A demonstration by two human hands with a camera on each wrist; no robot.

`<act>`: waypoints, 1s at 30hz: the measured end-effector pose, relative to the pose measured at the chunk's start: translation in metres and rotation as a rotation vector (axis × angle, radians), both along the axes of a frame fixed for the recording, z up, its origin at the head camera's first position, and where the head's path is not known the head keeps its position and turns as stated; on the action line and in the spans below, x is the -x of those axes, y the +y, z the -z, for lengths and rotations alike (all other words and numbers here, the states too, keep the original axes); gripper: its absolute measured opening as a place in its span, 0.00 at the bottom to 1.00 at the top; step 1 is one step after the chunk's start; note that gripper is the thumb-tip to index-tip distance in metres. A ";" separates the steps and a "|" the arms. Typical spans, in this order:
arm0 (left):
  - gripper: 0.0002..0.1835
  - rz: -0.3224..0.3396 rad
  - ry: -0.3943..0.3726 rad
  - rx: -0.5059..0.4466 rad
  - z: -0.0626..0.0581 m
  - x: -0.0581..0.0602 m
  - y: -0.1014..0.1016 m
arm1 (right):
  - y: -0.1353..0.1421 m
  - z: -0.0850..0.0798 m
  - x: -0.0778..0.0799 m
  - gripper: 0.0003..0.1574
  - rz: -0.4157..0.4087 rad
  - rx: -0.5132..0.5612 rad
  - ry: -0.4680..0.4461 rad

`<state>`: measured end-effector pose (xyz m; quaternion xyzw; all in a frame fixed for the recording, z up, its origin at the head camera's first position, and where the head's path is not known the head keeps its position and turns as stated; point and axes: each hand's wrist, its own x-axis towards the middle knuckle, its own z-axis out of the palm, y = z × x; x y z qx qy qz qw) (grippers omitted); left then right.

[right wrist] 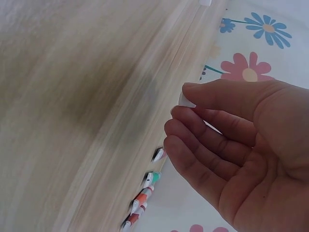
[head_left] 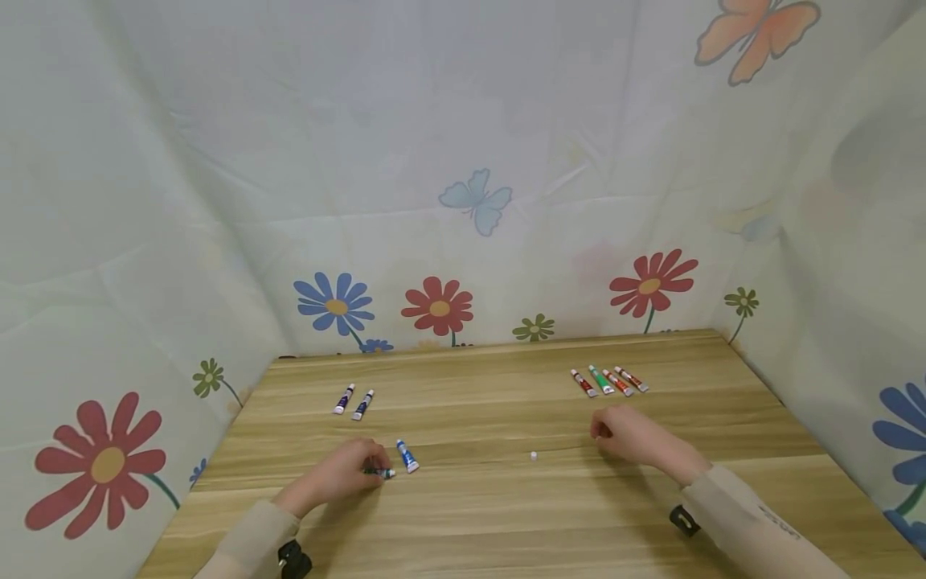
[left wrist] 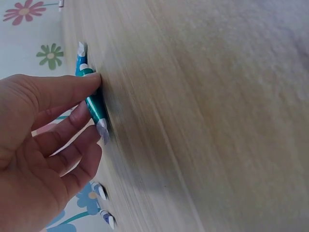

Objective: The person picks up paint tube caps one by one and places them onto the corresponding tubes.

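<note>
My left hand pinches a dark green paint tube between thumb and fingers, low over the wooden table. The tube's white capped end points right in the head view. Just beyond it lies a blue paint tube. On the right, my right hand is held near the tabletop, thumb and index finger pinching a small white piece that looks like a tube cap. Its other fingers are curled loosely. A small white cap lies on the table between the two hands.
Two dark blue-violet tubes lie at the back left of the table. At the back right is a row with a dark red tube, a green tube and two reddish ones. Flower-printed cloth surrounds the table.
</note>
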<state>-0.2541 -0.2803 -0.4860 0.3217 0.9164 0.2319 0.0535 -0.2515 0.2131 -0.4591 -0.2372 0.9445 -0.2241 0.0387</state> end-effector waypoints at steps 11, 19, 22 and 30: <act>0.08 -0.017 -0.051 -0.007 -0.005 -0.003 0.001 | 0.006 -0.002 0.001 0.03 0.008 0.041 -0.011; 0.06 -0.039 -0.063 -0.030 -0.025 -0.002 0.001 | 0.017 -0.018 0.007 0.02 0.009 0.081 0.065; 0.06 -0.034 -0.037 -0.057 -0.039 0.002 0.002 | 0.020 -0.028 0.008 0.03 0.048 0.099 0.038; 0.04 -0.081 0.072 -0.030 -0.082 0.018 -0.003 | 0.030 -0.050 0.011 0.03 0.106 0.116 0.103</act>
